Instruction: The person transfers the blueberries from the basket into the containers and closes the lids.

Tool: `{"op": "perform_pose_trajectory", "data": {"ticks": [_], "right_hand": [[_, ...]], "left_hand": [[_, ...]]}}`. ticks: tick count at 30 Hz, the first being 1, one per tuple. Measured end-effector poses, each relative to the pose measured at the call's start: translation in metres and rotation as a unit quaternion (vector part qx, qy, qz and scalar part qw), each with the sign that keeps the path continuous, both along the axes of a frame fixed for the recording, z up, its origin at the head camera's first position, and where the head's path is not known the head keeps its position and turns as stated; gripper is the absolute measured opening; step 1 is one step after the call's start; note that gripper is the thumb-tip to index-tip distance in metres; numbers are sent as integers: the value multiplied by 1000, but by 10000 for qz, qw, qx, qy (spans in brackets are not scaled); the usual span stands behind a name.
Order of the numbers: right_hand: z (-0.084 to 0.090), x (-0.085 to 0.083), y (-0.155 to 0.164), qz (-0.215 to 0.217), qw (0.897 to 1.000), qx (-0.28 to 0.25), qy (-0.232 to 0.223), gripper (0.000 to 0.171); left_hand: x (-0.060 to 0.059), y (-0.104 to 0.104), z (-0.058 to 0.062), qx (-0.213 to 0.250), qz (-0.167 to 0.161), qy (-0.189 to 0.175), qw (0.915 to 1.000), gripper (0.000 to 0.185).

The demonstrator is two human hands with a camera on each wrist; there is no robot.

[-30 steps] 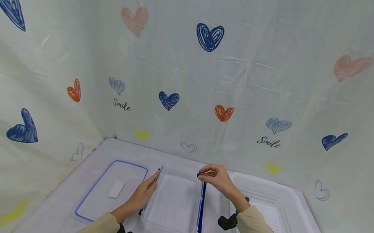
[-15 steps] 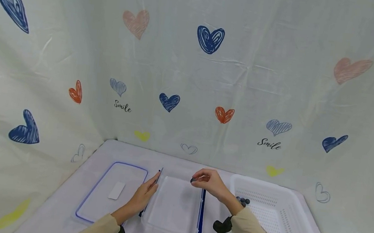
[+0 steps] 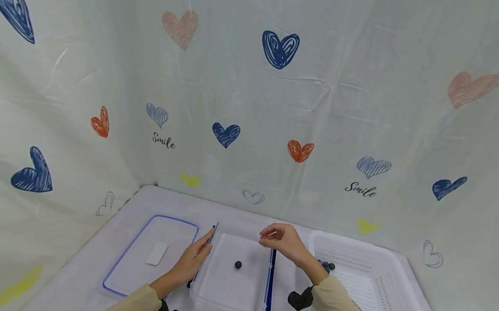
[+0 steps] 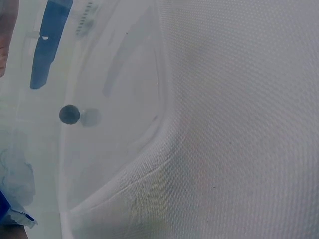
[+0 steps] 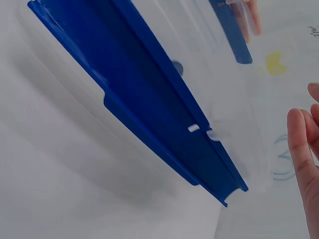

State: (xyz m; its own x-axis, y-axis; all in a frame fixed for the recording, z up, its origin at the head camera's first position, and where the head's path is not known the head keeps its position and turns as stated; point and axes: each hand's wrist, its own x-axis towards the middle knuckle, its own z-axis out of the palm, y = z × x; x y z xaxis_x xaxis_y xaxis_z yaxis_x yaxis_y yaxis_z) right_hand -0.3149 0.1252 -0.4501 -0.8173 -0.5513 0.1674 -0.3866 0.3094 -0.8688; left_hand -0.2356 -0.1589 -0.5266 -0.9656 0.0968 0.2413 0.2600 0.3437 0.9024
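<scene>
A blueberry (image 3: 238, 265) is inside the clear plastic container (image 3: 226, 296), near its middle; its dark round shape also shows through the wall in the right wrist view. Blue latch flaps (image 5: 144, 84) hang at the container's sides. My left hand (image 3: 191, 259) rests against the left side, straight fingers along that flap. Over the container's far right corner hovers my right hand (image 3: 283, 241), fingers loosely bent and parted from the thumb, with nothing between them. Its fingertips (image 5: 297, 127) show at the right edge of the right wrist view.
A clear lid with a blue rim (image 3: 109, 268) lies to the left, a white rectangle (image 3: 157, 254) on it. To the right stands a white perforated basket (image 3: 381, 293), with several blueberries (image 3: 328, 266) near its left wall, partly behind my right wrist. A heart-printed curtain backs the table.
My right hand moved left over the container and let go of the blueberry, then drew slightly back right. The blueberry is now inside the container. My left hand has stayed in place.
</scene>
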Motion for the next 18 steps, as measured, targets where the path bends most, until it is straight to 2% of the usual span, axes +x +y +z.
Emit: {"op": "perform_pose_trajectory", "data": {"ticks": [9, 18], "right_hand": [[13, -2, 20, -401, 9991, -70, -102, 20], [25, -3, 45, -583, 9977, -319, -136, 24]], "left_hand": [[0, 1, 0, 11, 29, -37, 10000, 51], [1, 1, 2, 24, 35, -22, 10000, 50]]}}
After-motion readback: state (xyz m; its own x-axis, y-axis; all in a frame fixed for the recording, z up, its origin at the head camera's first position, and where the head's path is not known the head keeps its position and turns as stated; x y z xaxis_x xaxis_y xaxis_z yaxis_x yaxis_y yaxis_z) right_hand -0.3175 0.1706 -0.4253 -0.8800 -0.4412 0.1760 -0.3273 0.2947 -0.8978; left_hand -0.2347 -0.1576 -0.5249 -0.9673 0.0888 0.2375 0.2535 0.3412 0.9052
